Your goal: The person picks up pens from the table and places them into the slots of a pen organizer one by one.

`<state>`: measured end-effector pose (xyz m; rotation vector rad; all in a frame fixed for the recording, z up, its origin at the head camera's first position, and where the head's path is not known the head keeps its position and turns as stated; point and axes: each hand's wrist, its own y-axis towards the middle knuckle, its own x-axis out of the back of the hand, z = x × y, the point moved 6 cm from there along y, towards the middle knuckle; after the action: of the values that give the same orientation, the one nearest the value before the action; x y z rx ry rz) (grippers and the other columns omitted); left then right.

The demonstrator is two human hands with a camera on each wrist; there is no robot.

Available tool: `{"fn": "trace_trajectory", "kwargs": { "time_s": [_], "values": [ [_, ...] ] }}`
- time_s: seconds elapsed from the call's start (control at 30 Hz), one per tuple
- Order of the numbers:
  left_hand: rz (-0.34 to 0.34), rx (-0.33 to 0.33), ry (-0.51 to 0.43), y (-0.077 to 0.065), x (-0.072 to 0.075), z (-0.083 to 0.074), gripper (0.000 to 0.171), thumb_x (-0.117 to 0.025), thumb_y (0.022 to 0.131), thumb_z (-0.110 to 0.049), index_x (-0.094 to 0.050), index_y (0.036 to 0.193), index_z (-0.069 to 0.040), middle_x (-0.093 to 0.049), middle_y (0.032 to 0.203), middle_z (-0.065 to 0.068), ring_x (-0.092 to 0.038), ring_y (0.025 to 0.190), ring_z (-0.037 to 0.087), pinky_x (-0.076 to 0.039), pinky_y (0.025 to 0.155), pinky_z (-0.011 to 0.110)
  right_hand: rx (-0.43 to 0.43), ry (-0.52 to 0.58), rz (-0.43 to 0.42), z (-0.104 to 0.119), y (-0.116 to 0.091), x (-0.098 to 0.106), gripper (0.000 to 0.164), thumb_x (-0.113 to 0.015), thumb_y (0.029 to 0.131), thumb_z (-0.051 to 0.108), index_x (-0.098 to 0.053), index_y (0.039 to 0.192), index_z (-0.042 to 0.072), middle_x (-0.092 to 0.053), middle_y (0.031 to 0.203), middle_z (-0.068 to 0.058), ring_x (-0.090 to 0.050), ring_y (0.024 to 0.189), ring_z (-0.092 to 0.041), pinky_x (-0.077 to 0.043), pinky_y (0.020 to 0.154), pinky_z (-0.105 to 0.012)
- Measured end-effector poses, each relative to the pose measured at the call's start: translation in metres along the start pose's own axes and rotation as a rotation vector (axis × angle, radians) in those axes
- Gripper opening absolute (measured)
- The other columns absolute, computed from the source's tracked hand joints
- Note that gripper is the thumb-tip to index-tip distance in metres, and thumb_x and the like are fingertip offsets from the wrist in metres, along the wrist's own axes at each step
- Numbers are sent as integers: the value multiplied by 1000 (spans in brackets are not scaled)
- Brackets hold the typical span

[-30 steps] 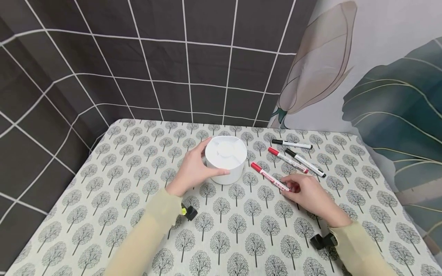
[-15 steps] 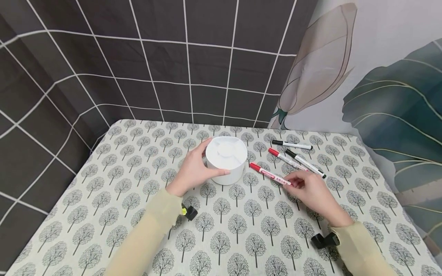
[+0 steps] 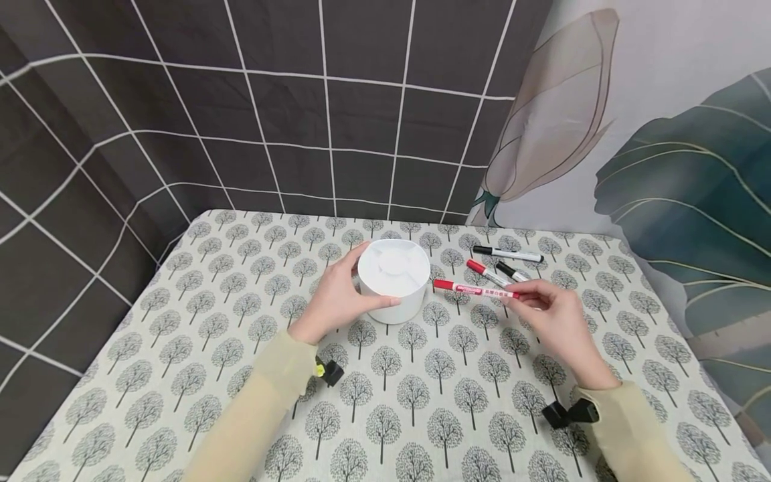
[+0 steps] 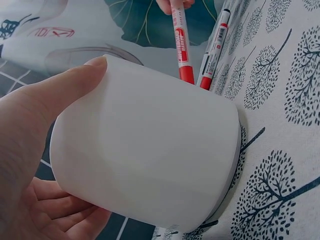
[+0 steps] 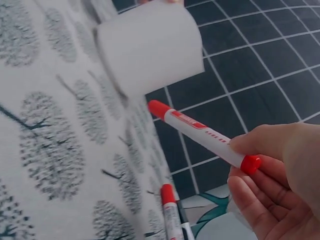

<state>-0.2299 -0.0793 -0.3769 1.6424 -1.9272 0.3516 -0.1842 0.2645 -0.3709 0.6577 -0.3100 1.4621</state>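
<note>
A round white pen holder (image 3: 394,301), divided inside into compartments, stands on the tree-print cloth. My left hand (image 3: 336,296) grips its left side, thumb across the front and fingers around the back. In the left wrist view the thumb lies against the white wall (image 4: 145,135). My right hand (image 3: 551,321) pinches a red-capped whiteboard marker (image 3: 476,289) near its tail end, and the red cap points toward the holder. The right wrist view shows that marker (image 5: 200,135) raised above the cloth, between thumb and fingers.
Behind the held marker lie another red-capped marker (image 3: 482,269) and two black-capped ones, the farther marker (image 3: 508,254) and the nearer marker (image 3: 510,270), partly covered by the right hand. A dark gridded curtain (image 3: 361,114) hangs behind the table's back edge.
My right hand has picked up the red marker by its tail end, lifting it from the cloth and turning it closer to level. The left hand and the pen holder have stayed put.
</note>
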Motion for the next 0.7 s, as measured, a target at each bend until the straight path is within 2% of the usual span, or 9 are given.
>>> {"fn": "trace_trajectory", "kwargs": {
  "time_s": [0.2, 0.33, 0.57, 0.7],
  "values": [
    [5, -1, 0, 0, 0, 1, 119, -95, 63, -53, -36, 158, -13, -51, 149, 8, -50, 133, 26, -41, 111, 50, -25, 87, -62, 9, 8, 14, 27, -79, 90, 9, -71, 113, -2, -72, 95, -3, -68, 79, -8, -58, 70, -17],
    [7, 8, 2, 0, 0, 1, 119, -95, 63, -52, -35, 158, -13, -50, 150, 9, -50, 134, 28, -40, 111, 53, -12, 183, -136, 21, 16, 25, 28, -79, 88, 1, -71, 114, -3, -71, 99, 1, -69, 83, -8, -57, 76, -16],
    [13, 20, 8, 1, -1, 0, 121, -96, 63, -52, -34, 159, -15, -49, 151, 9, -52, 132, 28, -41, 110, 52, 63, 471, -276, 56, 31, 35, 26, -80, 83, -8, -74, 108, -4, -72, 103, -7, -69, 90, -15, -56, 86, -18],
    [14, 20, 6, 1, -1, 0, 120, -96, 63, -52, -34, 159, -17, -50, 150, 8, -54, 130, 28, -42, 109, 52, 132, 591, -295, 78, 40, 31, 27, -81, 82, -8, -73, 108, -7, -72, 101, -12, -69, 89, -19, -57, 84, -20]
  ]
}}
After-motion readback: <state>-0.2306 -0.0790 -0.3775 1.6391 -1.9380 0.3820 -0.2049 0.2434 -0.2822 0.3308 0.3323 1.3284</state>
